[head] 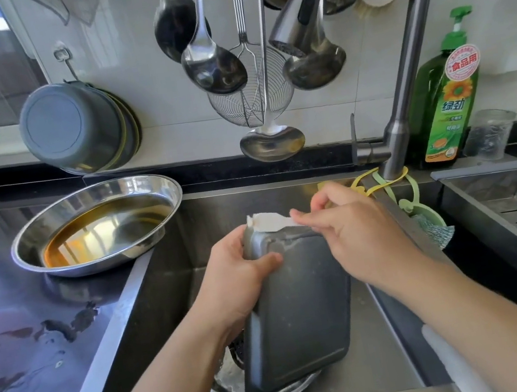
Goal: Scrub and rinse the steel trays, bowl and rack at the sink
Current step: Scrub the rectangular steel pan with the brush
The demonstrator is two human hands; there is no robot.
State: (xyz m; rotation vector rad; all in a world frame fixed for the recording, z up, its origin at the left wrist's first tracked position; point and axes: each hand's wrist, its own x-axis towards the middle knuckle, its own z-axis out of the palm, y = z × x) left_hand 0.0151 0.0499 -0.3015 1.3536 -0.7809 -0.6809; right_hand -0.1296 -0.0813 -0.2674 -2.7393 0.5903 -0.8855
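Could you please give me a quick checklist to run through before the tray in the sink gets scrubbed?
1. Tray held firmly: ok, left hand grips its upper corner.
2. Tray supported below: ok, its lower edge rests in a round steel dish.
3. Wiper ready: ok, right hand pinches a white piece at the tray's top edge.
4. Water running: not ok, nothing flows from the faucet head.
5. Soap within reach: ok, green bottle stands behind the sink.
6. Drain open: cannot tell.
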